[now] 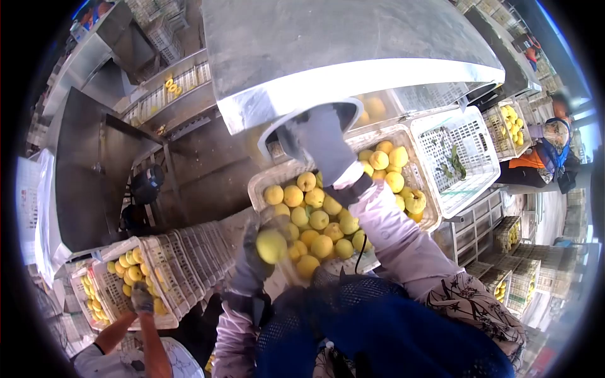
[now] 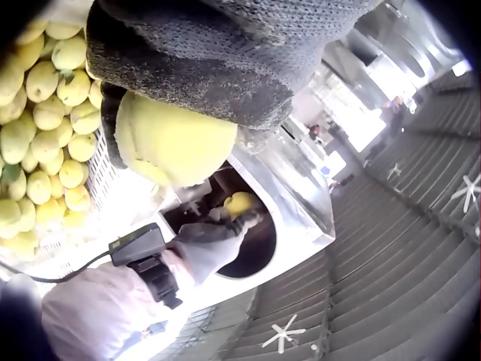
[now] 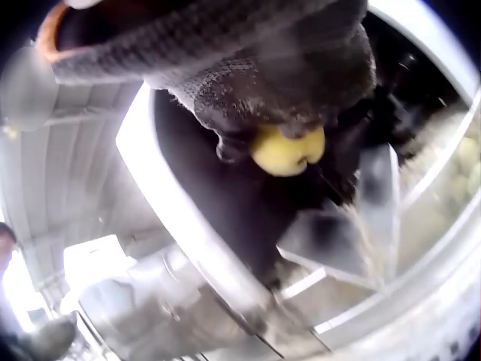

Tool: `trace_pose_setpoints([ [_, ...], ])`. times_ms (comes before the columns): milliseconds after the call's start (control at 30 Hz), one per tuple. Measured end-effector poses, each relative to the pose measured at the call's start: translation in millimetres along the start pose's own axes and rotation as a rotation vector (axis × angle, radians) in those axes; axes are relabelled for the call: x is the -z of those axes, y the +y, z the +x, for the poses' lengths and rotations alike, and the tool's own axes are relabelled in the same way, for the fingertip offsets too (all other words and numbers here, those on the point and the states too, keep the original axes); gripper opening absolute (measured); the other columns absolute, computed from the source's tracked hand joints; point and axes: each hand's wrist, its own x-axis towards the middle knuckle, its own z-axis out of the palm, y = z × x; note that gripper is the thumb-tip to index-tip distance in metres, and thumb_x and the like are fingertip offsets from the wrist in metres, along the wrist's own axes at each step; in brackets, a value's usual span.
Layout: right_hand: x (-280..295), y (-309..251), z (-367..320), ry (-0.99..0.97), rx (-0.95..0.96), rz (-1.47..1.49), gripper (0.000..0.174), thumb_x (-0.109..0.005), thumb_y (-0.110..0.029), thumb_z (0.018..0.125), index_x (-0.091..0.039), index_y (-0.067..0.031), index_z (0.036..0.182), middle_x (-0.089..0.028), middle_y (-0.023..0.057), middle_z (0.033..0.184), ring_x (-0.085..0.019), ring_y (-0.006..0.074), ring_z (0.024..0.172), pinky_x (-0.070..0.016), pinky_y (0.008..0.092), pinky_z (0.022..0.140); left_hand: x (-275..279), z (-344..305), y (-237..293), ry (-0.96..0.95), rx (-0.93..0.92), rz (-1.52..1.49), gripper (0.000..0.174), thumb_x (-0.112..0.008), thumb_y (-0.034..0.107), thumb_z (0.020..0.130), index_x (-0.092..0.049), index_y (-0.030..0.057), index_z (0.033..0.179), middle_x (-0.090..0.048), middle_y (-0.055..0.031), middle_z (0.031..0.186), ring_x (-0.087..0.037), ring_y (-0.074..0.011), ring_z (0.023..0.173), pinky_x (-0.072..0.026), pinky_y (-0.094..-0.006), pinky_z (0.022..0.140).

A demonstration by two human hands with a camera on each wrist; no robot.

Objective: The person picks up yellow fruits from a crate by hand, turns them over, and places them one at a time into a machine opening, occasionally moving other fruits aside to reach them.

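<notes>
My gloved left hand (image 1: 247,269) holds a yellow peach (image 1: 271,246) beside the near left corner of a peach-filled crate (image 1: 257,196). In the left wrist view, grey glove fingers (image 2: 203,83) curl over this peach (image 2: 176,143). The gloved right hand (image 1: 324,142) reaches into the round metal opening (image 1: 277,133) of a steel machine. Inside that opening, in the right wrist view, the fingertips of the right hand (image 3: 278,94) grip another yellow peach (image 3: 289,156). Angled metal plates (image 3: 331,237) stand just below it.
The machine's steel top (image 1: 353,38) spans the far side. A white crate (image 1: 466,135) with leaves stands right of the peaches. Stacked crates (image 1: 195,255) line the left, where another person's gloved hand (image 1: 142,296) works over peaches. One more person (image 1: 551,148) is at right.
</notes>
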Motion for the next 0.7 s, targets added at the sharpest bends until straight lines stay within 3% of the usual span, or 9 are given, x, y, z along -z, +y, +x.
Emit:
trace_pose_setpoints([
  [33,10,-6,-5,0.087,0.297,-0.121,0.044,-0.084,-0.027,0.081,-0.066,0.0048,0.106,-0.070,0.0148,0.086,-0.069,0.0343,0.077,-0.0567,0.0440,0.075,-5,3,2,0.001,-0.110,0.103,0.069,-0.049,0.062,0.103,-0.055,0.0046,0.141,-0.067,-0.0190,0.129,-0.070,-0.0267,0.103,-0.0606,-0.0410,0.086],
  [100,38,-27,-17,-0.055,-0.129,0.358,0.048,-0.086,-0.020,0.080,-0.066,0.0030,0.117,-0.070,0.0157,0.097,-0.071,0.0276,0.084,-0.0575,0.0416,0.077,-12,7,12,-0.157,-0.158,-0.144,0.054,-0.046,0.042,0.110,-0.052,-0.0010,0.141,-0.066,-0.0199,0.132,-0.068,-0.0283,0.115,-0.0573,-0.0446,0.101],
  [167,38,-8,-43,-0.105,-0.062,0.322,0.068,-0.086,-0.016,0.080,-0.057,-0.0008,0.139,-0.067,0.0172,0.113,-0.071,0.0272,0.098,-0.0586,0.0408,0.081,-26,16,23,-0.184,-0.130,-0.288,0.052,-0.046,0.039,0.111,-0.051,-0.0021,0.142,-0.064,-0.0174,0.133,-0.066,-0.0268,0.118,-0.0563,-0.0407,0.102],
  [233,62,-41,-91,-0.609,-0.409,0.491,0.087,-0.085,-0.017,0.082,-0.041,-0.0083,0.156,-0.060,0.0193,0.126,-0.067,0.0345,0.111,-0.0570,0.0416,0.089,-18,28,19,-0.222,-0.162,-0.206,0.048,-0.046,0.034,0.111,-0.049,-0.0019,0.143,-0.063,-0.0174,0.132,-0.064,-0.0267,0.121,-0.0540,-0.0401,0.105],
  [300,48,-26,-127,-0.592,-0.244,0.377,0.090,-0.085,-0.013,0.081,-0.038,-0.0095,0.158,-0.058,0.0216,0.130,-0.066,0.0331,0.111,-0.0568,0.0399,0.091,-23,31,13,-0.263,-0.175,-0.122,0.046,-0.046,0.030,0.112,-0.046,-0.0017,0.144,-0.062,-0.0175,0.131,-0.062,-0.0266,0.124,-0.0518,-0.0395,0.109],
  [333,44,-25,-133,-0.569,-0.074,0.257,0.094,-0.084,-0.010,0.080,-0.036,-0.0106,0.161,-0.055,0.0238,0.135,-0.066,0.0316,0.111,-0.0565,0.0382,0.094,-35,31,11,-0.217,-0.140,-0.153,0.046,-0.046,0.034,0.112,-0.049,-0.0005,0.142,-0.063,-0.0148,0.130,-0.063,-0.0229,0.122,-0.0539,-0.0364,0.104],
  [500,77,-32,-125,-0.667,-0.184,0.140,0.093,-0.085,-0.019,0.079,-0.039,-0.0140,0.159,-0.052,0.0199,0.138,-0.055,0.0378,0.127,-0.0509,0.0423,0.103,-60,30,24,-0.138,0.115,-0.175,0.049,-0.044,0.042,0.112,-0.054,0.0012,0.138,-0.066,-0.0120,0.122,-0.069,-0.0202,0.103,-0.0616,-0.0352,0.089],
  [600,71,-6,-127,-0.571,0.145,0.202,0.086,-0.086,-0.018,0.077,-0.048,-0.0144,0.154,-0.055,0.0194,0.140,-0.058,0.0373,0.125,-0.0511,0.0433,0.105,-58,39,29,-0.175,0.227,0.212,0.070,-0.043,0.063,0.106,-0.053,0.0015,0.139,-0.068,-0.0115,0.118,-0.071,-0.0205,0.093,-0.0641,-0.0357,0.073],
  [700,66,-4,-125,-0.516,0.053,0.246,0.087,-0.090,-0.019,0.075,-0.050,-0.0143,0.152,-0.058,0.0183,0.140,-0.061,0.0348,0.124,-0.0513,0.0411,0.107,-61,39,30,-0.356,-0.155,0.711,0.089,-0.038,0.079,0.099,-0.053,0.0013,0.140,-0.069,-0.0114,0.115,-0.071,-0.0211,0.090,-0.0631,-0.0358,0.065],
])
